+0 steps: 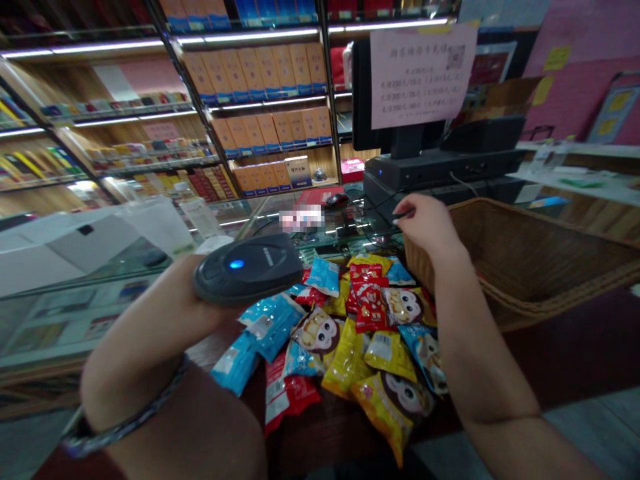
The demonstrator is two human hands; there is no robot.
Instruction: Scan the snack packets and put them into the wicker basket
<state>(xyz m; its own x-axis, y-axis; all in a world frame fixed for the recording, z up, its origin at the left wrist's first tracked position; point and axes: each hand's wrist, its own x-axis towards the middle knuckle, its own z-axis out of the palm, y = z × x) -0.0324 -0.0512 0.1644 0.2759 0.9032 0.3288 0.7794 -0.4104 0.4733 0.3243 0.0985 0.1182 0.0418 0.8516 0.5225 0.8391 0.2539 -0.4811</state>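
Note:
My left hand (165, 313) is closed around a black barcode scanner (249, 267) with a blue light on top, held over the near left of the counter. Below and to its right lies a heap of small snack packets (360, 327) in blue, yellow and red. My right hand (425, 223) reaches forward over the far side of the heap, beside the left rim of a wicker basket (530, 260). Its fingers are curled together; whether they hold anything is hidden.
A monitor with a paper notice (423, 73) stands on a black base (440, 167) behind the basket. A glass counter (100, 293) runs along the left. Shelves of orange boxes (270, 100) fill the back wall. A computer mouse (337, 199) lies beyond the packets.

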